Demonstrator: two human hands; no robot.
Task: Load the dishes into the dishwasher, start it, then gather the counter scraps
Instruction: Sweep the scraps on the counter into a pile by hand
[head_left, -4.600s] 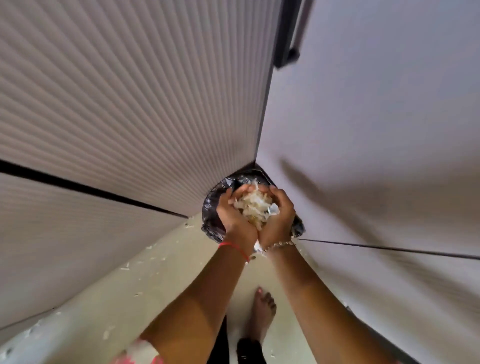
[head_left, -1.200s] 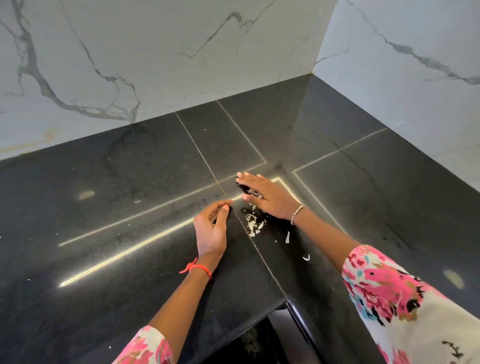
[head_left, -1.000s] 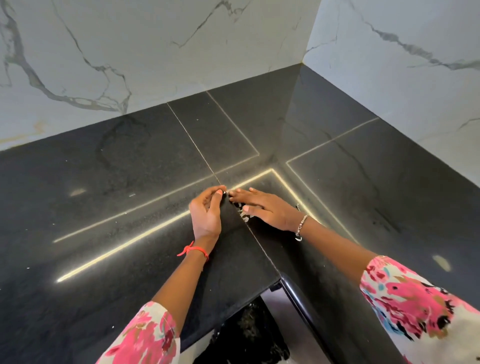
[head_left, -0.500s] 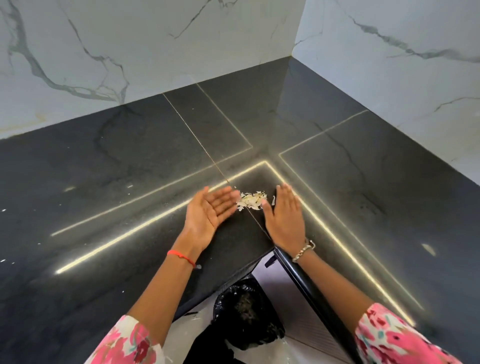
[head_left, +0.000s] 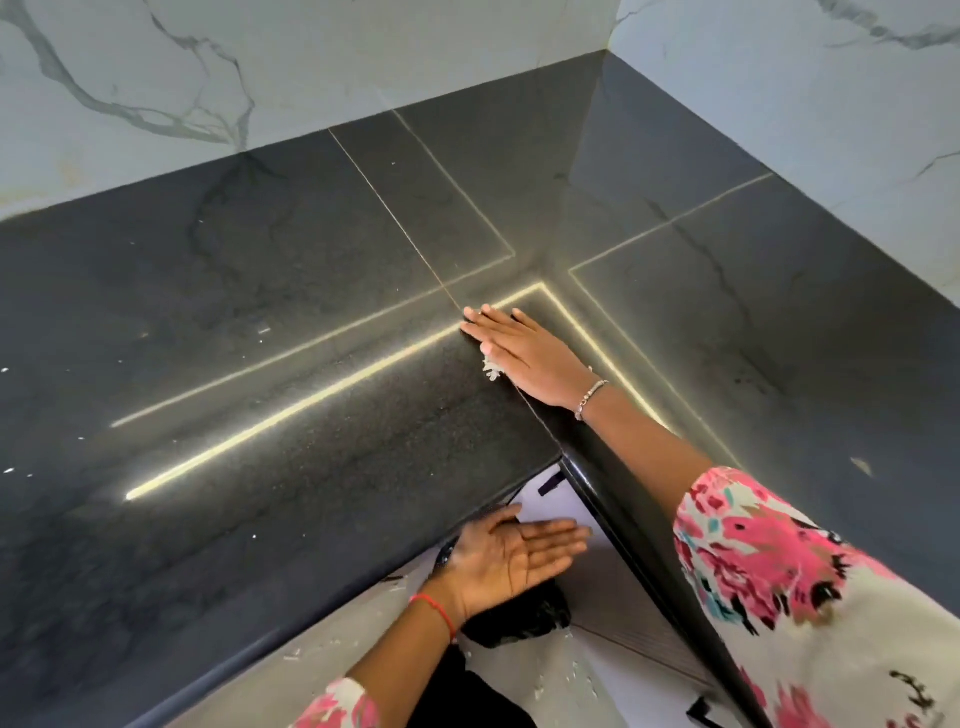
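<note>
The counter (head_left: 260, 312) is an L of polished black stone, finely speckled, with thin straight seams meeting near its inside corner and bright strips of reflected light running along them. Behind it rise walls (head_left: 260, 62) of smooth white marble with grey veins, mirrored faintly in the stone.

The right hand (head_left: 524, 353) lies flat, palm down, on the counter a short way in from the inside-corner front edge. Its fingers are straight and close together, grasping nothing. The scraps (head_left: 491, 370) show only as a small pale, flaky tuft at the thumb side of that hand, touching it, right on the diagonal seam. How much more lies under the palm cannot be told. A few tiny white specks dot the counter towards its left edge.

The left hand (head_left: 511, 556) is held palm up and released, fingers straight, just below and in front of the inside-corner front edge. It carries nothing. Beneath it sits a crumpled black bag (head_left: 519, 618), glossy and mostly hidden by the hand and wrist.

A beaded metal bracelet (head_left: 589, 397) rings the right wrist and a red thread (head_left: 436, 608) the left. The sleeves (head_left: 779, 571) are cream cloth printed with pink flowers; the right one is cut off at the bottom-right corner of the view. The pale floor (head_left: 363, 623) below the front edge is strewn with small white bits, too small to make out.
</note>
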